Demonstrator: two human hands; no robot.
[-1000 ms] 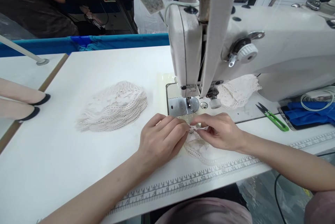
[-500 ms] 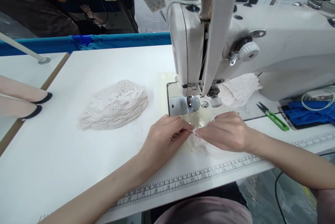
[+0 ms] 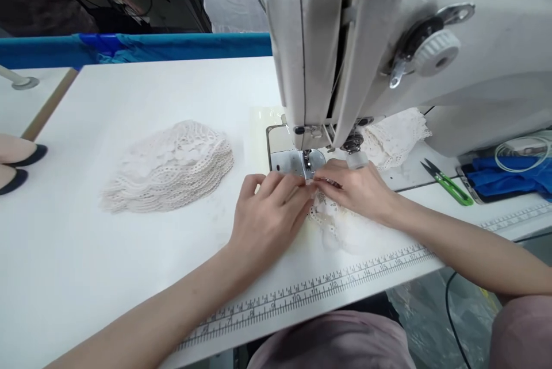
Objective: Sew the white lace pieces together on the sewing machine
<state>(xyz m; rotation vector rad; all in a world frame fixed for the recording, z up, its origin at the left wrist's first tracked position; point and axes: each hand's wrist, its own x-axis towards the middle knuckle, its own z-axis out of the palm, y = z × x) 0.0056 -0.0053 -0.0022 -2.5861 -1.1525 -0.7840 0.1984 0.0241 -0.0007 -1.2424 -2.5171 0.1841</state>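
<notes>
**Both hands pinching lace at the presser foot**

The left hand (image 3: 269,211) is resting on the white worktable (image 3: 107,265), its fingers curled and its fingertips closing on the far edge of a small cream lace piece (image 3: 345,231). The right hand (image 3: 356,188) is meeting it from the right, fingers bent and pinching the same edge; the two sets of fingertips are touching. That edge is lying just on the near side of the metal presser foot (image 3: 307,159) of the white industrial sewing machine (image 3: 474,70), at the steel needle plate (image 3: 282,161). Whether the edge is sitting under the foot cannot be told. The rest of the cream lace piece is spreading flat on the table beneath the right wrist.

A fanned stack of cream lace pieces (image 3: 170,165) is lying to the left, well apart from the hands. A bunch of cream lace (image 3: 399,133) is sitting under the machine's arm on the right. Green-handled thread snips (image 3: 448,186) are lying to the right of the right hand, near a folded blue cloth (image 3: 504,179). A printed measuring scale (image 3: 302,297) is running along the near table edge.
</notes>
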